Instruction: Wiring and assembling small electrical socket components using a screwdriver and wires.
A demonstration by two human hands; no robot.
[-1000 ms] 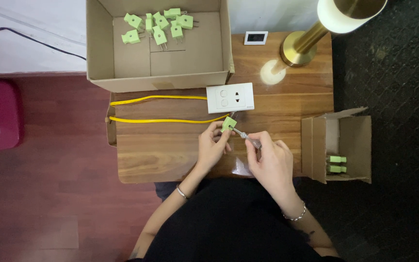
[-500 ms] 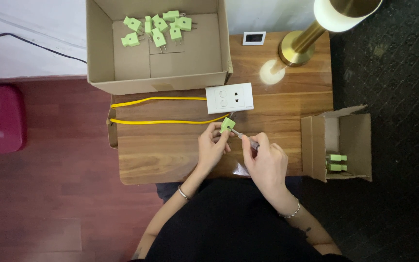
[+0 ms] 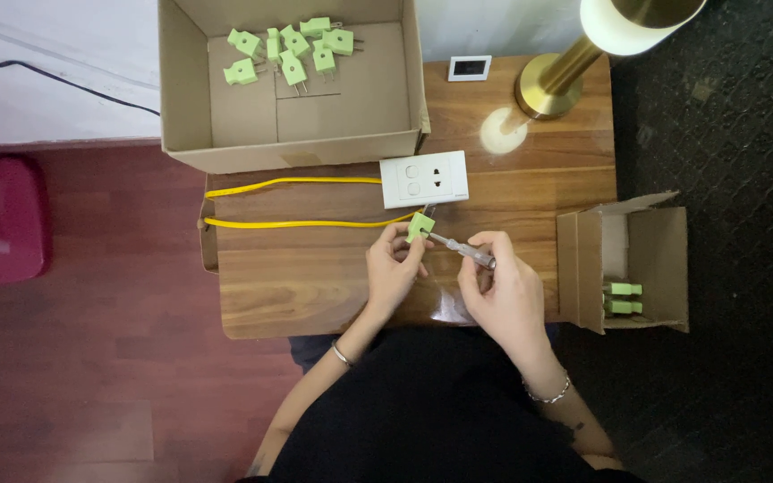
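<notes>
While the left hand (image 3: 393,268) pinches a small light-green plastic plug (image 3: 420,224) between thumb and fingertips, the right hand (image 3: 500,291) is closed around a slim screwdriver with a clear handle and metal shaft (image 3: 463,249). The screwdriver tip meets the side of the plug. The plug is held just above the wooden tabletop (image 3: 315,277), directly below a white rectangular wall-socket plate (image 3: 424,179) that lies flat on the wood. The plug's metal prongs point up toward the socket plate; whether they touch it cannot be determined.

A yellow cable (image 3: 297,202) runs in a long flattened loop across the tabletop. One run ends at the left edge of the socket plate; the other ends near the plug. Each wrist carries a thin bracelet.

At the far edge of the tabletop stands a large open cardboard box (image 3: 181,98), overhanging the table toward the left. Several loose light-green plugs (image 3: 288,49) of the same kind lie in its far half. To the right of the table, a smaller open cardboard box (image 3: 664,259) holds two more green plugs (image 3: 622,298), stacked side by side. A brass lamp base (image 3: 547,85) with a white shade stands at the far right corner of the table, and a small white square device (image 3: 470,68) lies just left of it.
</notes>
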